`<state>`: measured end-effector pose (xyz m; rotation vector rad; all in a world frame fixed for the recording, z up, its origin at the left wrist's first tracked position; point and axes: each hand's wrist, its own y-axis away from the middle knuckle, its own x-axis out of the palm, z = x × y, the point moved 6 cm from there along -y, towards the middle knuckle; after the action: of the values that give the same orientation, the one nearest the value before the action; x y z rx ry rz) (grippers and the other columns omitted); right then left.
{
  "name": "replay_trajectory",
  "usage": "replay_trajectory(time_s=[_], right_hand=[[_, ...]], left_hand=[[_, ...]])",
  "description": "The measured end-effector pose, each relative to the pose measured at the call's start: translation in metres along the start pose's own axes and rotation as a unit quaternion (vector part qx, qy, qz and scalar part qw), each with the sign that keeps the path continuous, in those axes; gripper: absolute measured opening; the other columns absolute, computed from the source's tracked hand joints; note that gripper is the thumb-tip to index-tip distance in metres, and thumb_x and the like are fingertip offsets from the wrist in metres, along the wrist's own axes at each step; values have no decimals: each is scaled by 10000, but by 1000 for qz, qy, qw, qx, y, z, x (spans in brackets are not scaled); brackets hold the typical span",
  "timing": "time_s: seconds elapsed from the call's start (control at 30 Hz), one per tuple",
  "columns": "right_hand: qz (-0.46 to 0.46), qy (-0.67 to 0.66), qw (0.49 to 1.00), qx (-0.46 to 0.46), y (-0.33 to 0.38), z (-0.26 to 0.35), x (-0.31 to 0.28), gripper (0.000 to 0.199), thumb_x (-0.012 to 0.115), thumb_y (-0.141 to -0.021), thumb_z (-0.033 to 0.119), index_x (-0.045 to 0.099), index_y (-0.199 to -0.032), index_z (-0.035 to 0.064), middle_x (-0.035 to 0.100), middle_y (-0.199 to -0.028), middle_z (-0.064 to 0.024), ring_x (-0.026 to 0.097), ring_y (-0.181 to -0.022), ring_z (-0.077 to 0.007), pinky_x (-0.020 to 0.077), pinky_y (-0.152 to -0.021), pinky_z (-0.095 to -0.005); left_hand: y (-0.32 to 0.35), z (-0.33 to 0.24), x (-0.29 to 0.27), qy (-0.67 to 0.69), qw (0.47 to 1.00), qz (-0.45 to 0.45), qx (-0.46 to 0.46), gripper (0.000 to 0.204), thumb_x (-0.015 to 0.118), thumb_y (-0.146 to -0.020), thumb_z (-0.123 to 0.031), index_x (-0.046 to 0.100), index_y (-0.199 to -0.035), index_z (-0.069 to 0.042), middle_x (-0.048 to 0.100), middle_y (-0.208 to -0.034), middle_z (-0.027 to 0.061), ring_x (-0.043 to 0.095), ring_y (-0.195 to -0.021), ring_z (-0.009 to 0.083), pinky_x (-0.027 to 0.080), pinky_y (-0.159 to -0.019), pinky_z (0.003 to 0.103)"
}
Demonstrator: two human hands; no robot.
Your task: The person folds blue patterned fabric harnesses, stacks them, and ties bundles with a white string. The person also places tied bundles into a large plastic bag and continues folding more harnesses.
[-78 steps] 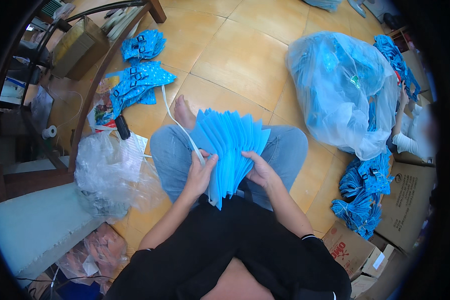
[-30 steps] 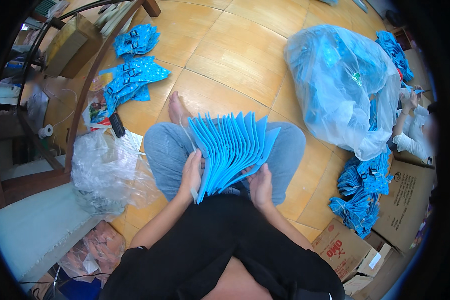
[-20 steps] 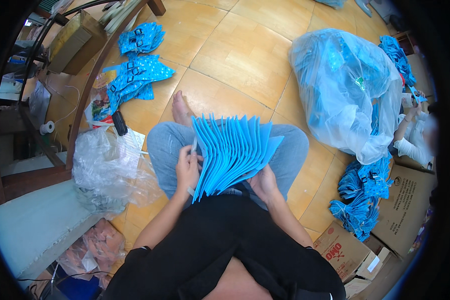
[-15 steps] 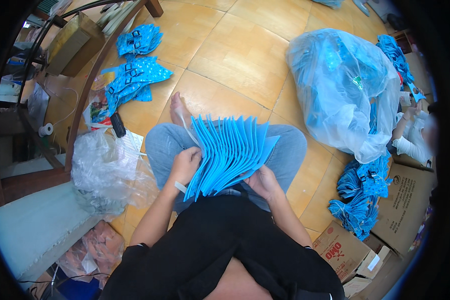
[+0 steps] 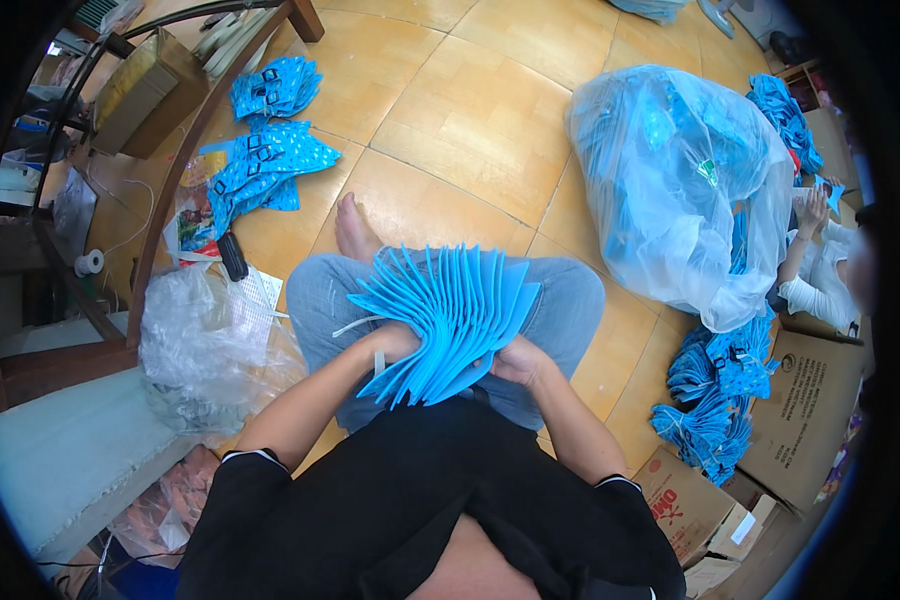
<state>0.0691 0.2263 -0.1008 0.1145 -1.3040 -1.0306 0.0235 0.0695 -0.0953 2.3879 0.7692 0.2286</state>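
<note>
A fanned stack of flat blue pieces [image 5: 460,310], fabric-like, spreads over my lap. My left hand [image 5: 398,341] reaches under the stack's left side and grips it; its fingers are hidden behind the pieces. At the lower right edge, my right hand [image 5: 516,361] is closed on the stack, fingers tucked beneath. A thin white strip [image 5: 356,325] sticks out to the left, just above my left wrist. The pieces are squeezed near the middle and flare apart at both ends.
Bundles of blue patterned pieces with black buckles [image 5: 265,155] lie front left. A big clear bag of blue goods [image 5: 680,190] stands right, near more blue bundles [image 5: 715,385] and cardboard boxes [image 5: 805,410]. Crumpled plastic [image 5: 210,335] lies left. Another person's arm [image 5: 802,245] shows far right.
My left hand has moved from the stack's left edge inward beneath it. The stack is now pinched and fans wider at its far left. The white strip has shifted down and left.
</note>
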Motion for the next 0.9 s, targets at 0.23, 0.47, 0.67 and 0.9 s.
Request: replay_trajectory(time_s=[0.23, 0.47, 0.67, 0.9], right_hand=[[-39, -19, 999, -22, 4, 1, 11, 317, 594, -941, 234, 575, -1208, 64, 628, -1192, -69, 602, -1067, -181, 482, -945, -356], [-165, -65, 975, -137, 18, -7, 5, 205, 602, -925, 128, 602, -1108, 35, 655, -1048, -62, 622, -907, -154, 516, -794, -310], [-303, 8, 935, -183, 24, -10, 0, 126, 539, -895, -28, 646, -904, 39, 644, -831, -31, 595, -716, -125, 514, -635, -252], [-312, 36, 932, -183, 29, -5, 3, 93, 567, -885, -13, 649, -899, 28, 640, -812, -31, 603, -720, -114, 530, -651, -246]], left_hand=[[-6, -2, -4, -103, 990, -88, 25, 257, 640, -825, -120, 671, -1051, -1, 684, -1047, 129, 642, -900, 204, 503, -837, 320], [40, 16, -5, 416, 904, -32, -90, 169, 524, -950, -133, 624, -1025, -19, 644, -821, 22, 589, -706, 74, 468, -647, 221], [57, 14, -6, 250, 897, -359, 60, 109, 584, -919, -85, 615, -994, -12, 651, -805, 32, 582, -661, 76, 466, -608, 218], [69, 36, -12, 456, 858, -236, -24, 179, 614, -920, -172, 595, -1053, -53, 638, -892, 28, 618, -829, 134, 517, -767, 287]])
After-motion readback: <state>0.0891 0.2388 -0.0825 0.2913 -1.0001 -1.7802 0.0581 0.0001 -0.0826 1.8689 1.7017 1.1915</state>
